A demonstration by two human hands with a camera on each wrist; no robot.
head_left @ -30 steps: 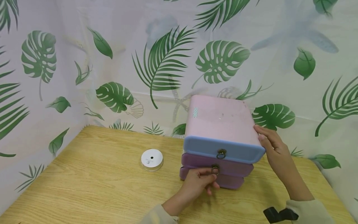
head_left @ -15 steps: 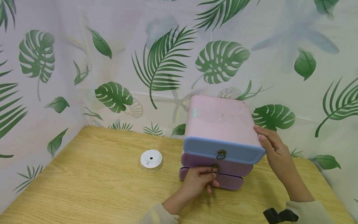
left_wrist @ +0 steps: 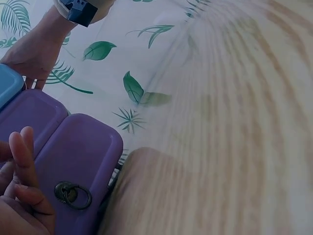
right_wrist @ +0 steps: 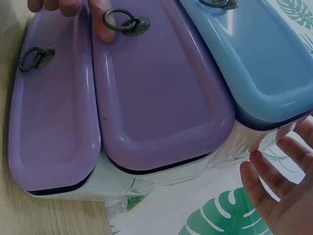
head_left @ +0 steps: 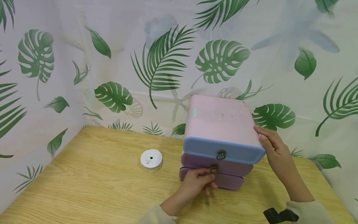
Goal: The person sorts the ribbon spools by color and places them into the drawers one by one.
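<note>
A small drawer cabinet [head_left: 218,121] with a pink top stands on the table, its upper tier jutting furthest forward. Its blue top drawer [head_left: 201,148] sits above a purple middle drawer [head_left: 240,168] and a purple bottom drawer [head_left: 230,182]. My left hand [head_left: 194,183] is at the middle drawer's ring pull [right_wrist: 117,22], a finger behind the ring and the thumb close below. In the right wrist view its other fingers lie before the bottom drawer. My right hand [head_left: 275,152] rests extended fingertips against the cabinet's right side. All drawers look closed.
Left of the cabinet, a round white spool [head_left: 151,159] lies flat on the wood-grain table [head_left: 98,180]. A leaf-print cloth [head_left: 112,46] hangs behind the table and along its sides. A black device [head_left: 280,215] is strapped at the right sleeve.
The left hand and the ring pull have shifted slightly left. The right hand keeps its place on the cabinet's side, and the drawers show no visible movement.
</note>
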